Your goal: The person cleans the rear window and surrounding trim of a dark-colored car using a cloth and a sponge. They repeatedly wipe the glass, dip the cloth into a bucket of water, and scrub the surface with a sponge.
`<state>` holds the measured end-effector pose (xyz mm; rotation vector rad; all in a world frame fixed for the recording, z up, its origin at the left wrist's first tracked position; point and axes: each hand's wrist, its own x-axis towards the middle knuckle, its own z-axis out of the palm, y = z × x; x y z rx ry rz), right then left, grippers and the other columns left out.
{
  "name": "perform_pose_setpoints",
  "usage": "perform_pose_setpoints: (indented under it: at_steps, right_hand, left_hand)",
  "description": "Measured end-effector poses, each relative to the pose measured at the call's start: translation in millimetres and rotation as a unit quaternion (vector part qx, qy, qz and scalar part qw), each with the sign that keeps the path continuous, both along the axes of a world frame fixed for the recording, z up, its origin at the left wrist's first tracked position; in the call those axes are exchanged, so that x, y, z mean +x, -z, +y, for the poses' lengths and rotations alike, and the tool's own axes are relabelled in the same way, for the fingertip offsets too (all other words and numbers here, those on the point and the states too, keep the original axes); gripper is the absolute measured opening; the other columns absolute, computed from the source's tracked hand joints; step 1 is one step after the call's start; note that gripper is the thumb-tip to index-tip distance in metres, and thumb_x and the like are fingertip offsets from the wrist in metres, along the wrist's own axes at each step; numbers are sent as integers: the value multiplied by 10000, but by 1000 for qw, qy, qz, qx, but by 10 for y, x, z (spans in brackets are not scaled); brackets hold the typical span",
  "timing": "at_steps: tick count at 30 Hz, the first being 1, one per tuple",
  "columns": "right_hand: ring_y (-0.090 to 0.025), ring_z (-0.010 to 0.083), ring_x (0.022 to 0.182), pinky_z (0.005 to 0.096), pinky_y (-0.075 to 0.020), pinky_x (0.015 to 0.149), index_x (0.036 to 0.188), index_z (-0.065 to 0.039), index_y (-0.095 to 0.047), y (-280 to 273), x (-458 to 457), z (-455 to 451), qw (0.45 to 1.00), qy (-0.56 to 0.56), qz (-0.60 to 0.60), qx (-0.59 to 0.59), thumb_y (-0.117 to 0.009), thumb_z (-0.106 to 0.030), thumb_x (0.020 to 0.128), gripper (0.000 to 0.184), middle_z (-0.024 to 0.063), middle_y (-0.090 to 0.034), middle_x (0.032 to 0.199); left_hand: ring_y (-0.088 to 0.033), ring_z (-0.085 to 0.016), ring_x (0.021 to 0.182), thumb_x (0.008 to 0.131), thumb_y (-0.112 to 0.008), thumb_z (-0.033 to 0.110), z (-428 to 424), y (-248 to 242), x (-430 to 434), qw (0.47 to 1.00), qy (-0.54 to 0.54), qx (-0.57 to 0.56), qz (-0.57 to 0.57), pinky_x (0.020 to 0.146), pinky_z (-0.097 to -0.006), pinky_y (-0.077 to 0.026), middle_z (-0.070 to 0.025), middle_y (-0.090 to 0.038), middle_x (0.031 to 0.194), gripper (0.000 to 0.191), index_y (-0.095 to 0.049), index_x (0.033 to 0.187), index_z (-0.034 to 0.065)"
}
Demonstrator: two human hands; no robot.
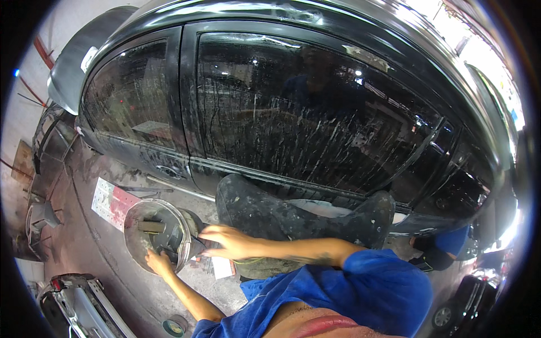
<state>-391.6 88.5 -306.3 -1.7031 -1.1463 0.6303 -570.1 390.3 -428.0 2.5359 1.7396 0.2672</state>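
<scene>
A round, worn bucket (131, 236) stands on the floor to my left, with a tan block (152, 227) and several dark pieces inside it. My left hand (159, 263) is at the bucket's near rim, its fingers reaching inside. Whether those fingers grip anything cannot be told. Beside the bucket's right wall, my right hand (224, 241) pinches a dark, thin piece (198, 246), perhaps sandpaper. My knees, in stained dark trousers (270, 213), are bent in front of a black car (274, 177). Whitish streaks run down its door window (304, 114).
Behind the bucket lies a red and white perforated panel (110, 203). A white card or box (222, 267) is on the floor near my right hand. Car parts (88, 310) and a small can (174, 326) lie at lower left. Another person (452, 244) crouches at right.
</scene>
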Motion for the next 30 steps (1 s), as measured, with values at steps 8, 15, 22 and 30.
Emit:
perform_pose_setpoints:
  at_steps: [8, 15, 22, 30]
  right_hand:
    - [-647, 316, 965, 417, -525, 843, 1222, -13, -660, 304, -298, -1906, 973, 105, 11, -207, -682, -139, 938, 312, 150, -622, 1043]
    - [-618, 233, 819, 350, -497, 746, 1013, 16, -655, 270, -189, -1944, 977, 124, 155, 77, -600, -72, 996, 105, 111, -611, 947]
    - [-509, 103, 922, 261, -416, 841, 1044, -13, -606, -166, 95, -1952, 829, 113, 427, 343, -611, -130, 1025, 119, 25, -550, 1007]
    - [-594, 139, 867, 284, -507, 742, 1069, 27, -617, -620, 558, -2078, 883, 140, 280, 350, -585, -30, 1014, 85, 89, -575, 1013]
  left_hand:
    - [-675, -243, 957, 934, -694, 109, -1422, -826, 992, 863, 234, -111, -434, 824, -351, -536, -137, -687, 1043, 205, -691, 1118, 17]
    - [-604, -350, 1216, 803, -830, 306, -2711, -1270, 1333, 635, 643, -386, -184, 1055, -472, -441, -138, -714, 1133, 427, -715, 1107, 28]
    - [-639, -267, 994, 848, -777, 190, -2615, -1256, 1247, 588, 650, -470, -105, 877, -413, -479, -122, -680, 879, 215, -711, 967, 24]
    - [-625, -192, 1022, 914, -686, 290, -2287, -1741, 1881, 505, 291, -565, -584, 886, -342, -504, -83, -649, 1092, 344, -635, 1160, 55]
